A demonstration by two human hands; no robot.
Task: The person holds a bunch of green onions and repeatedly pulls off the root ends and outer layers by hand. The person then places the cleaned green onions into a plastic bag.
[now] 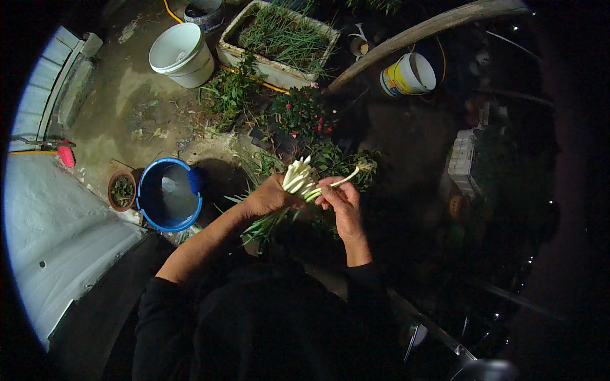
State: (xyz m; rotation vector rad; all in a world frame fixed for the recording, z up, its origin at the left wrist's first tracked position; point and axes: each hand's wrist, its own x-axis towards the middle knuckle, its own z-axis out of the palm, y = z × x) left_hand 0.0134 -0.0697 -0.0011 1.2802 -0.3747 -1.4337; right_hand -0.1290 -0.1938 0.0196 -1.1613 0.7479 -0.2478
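A bunch of spring onions (299,177) is gripped in my left hand (270,196), its white ends trimmed and pointing away from me. Below that fist hang the long green leaves (265,227). My right hand (344,205) pinches a single stalk (344,181) between thumb and fingers, right beside the bunch. Brown roots (366,166) still cling to the far end of this stalk. Its lower part runs in toward the bunch, and I cannot tell where its leaves end.
Left of my forearm stands a blue bucket (153,167) of cloudy water, beside a potted plant (122,191). Ahead are a white bucket (188,62), a planter box (281,71) of green shoots and a flowering plant (302,114). A wooden pole (410,40) slants near a yellow-banded bucket (405,76).
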